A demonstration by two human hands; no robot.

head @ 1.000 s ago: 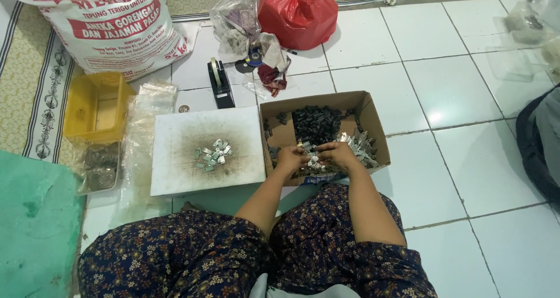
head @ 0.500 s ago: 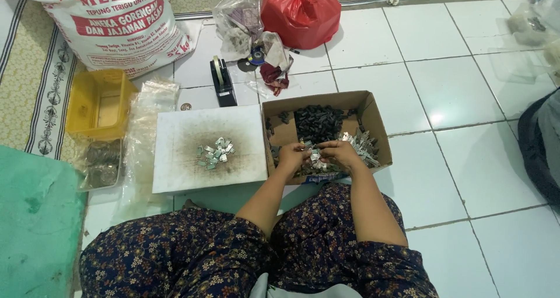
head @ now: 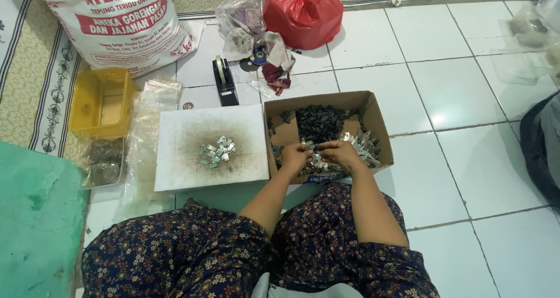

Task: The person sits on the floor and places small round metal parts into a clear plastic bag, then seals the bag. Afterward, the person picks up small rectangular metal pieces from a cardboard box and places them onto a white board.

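Both hands are inside the open cardboard box (head: 373, 120) on the white tiled floor: the left hand (head: 296, 157) and the right hand (head: 340, 152) are drawn close together with fingers curled over the heap of small silver metal pieces (head: 363, 147) at the near side of the box, apparently pinching some of them, though which pieces cannot be told. A pile of small black parts (head: 319, 122) lies at the far side of the same box. Just left of the box sits a white board (head: 192, 168) with a few silver pieces at its centre, a black tape dispenser (head: 224, 81) and red plastic bag (head: 303, 13) beyond, and a yellow plastic bin (head: 105, 101) further left.
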